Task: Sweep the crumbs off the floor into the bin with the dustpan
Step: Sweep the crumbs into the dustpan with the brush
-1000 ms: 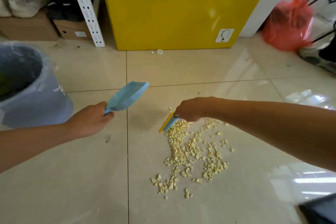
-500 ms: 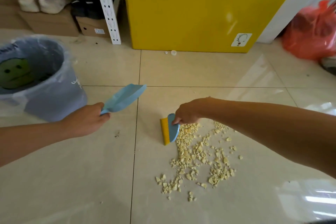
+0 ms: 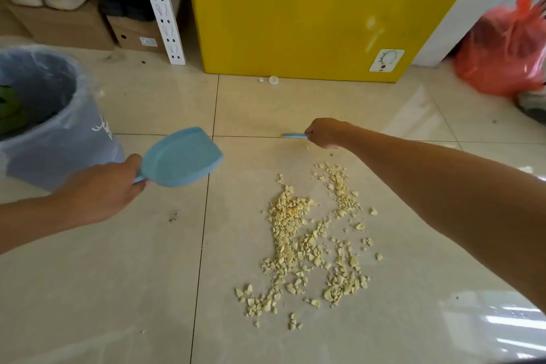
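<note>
Brush (image 3: 293,135) now beyond the crumbs (image 3: 307,245), right fingers (image 3: 313,130) tight around its handle.

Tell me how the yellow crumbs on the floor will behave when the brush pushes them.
The crumbs are small, loose bits, so they are probably light and will scatter rather than move together. The floor is glossy tile, so they will likely slide easily. Their angular shapes suggest skidding more than rolling.

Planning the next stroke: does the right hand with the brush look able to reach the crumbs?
Probably yes: the right hand holds the brush just beyond the crumbs, with only bare floor between them.
</note>
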